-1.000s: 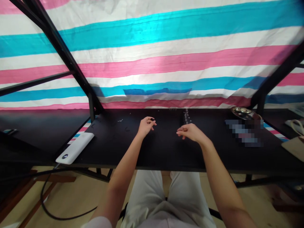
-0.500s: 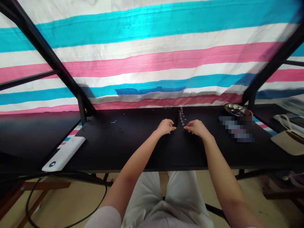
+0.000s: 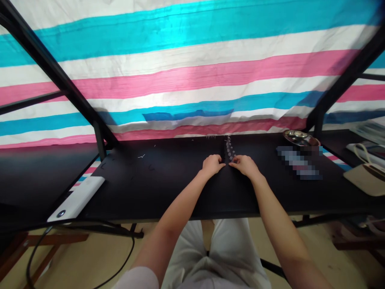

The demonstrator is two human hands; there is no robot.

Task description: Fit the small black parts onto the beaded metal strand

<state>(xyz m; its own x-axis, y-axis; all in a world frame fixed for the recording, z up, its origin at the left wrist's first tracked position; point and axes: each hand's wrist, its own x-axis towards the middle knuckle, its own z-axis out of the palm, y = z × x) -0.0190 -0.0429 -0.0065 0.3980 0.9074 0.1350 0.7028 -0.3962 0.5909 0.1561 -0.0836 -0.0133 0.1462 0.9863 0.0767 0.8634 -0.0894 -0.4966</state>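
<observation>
On the black table top [image 3: 171, 180], a strand-like row of small clear round pieces [image 3: 229, 149] runs from the back edge toward me. My right hand [image 3: 245, 164] is at the near end of this row, thumb and fingers pinched together. Whatever is between those fingertips is too small to make out. Just left of it, my left hand [image 3: 213, 164] rests low over the table, its fingers also pinched, a narrow gap from the right fingertips. A dark narrow strip beside the row is hard to tell from the black surface.
A shiny metal dish [image 3: 300, 138] stands at the back right, with a blurred-out item [image 3: 299, 162] in front. Farther right is a beige pouch [image 3: 365, 178]. A white device [image 3: 78, 198] lies at the left edge. Thread scraps [image 3: 141, 155] lie back left; black frame bars [image 3: 60, 76] rise both sides.
My two hands have come closer together and slightly nearer to me, the right one moving left and the left one moving right. The camera view has shifted a little.
</observation>
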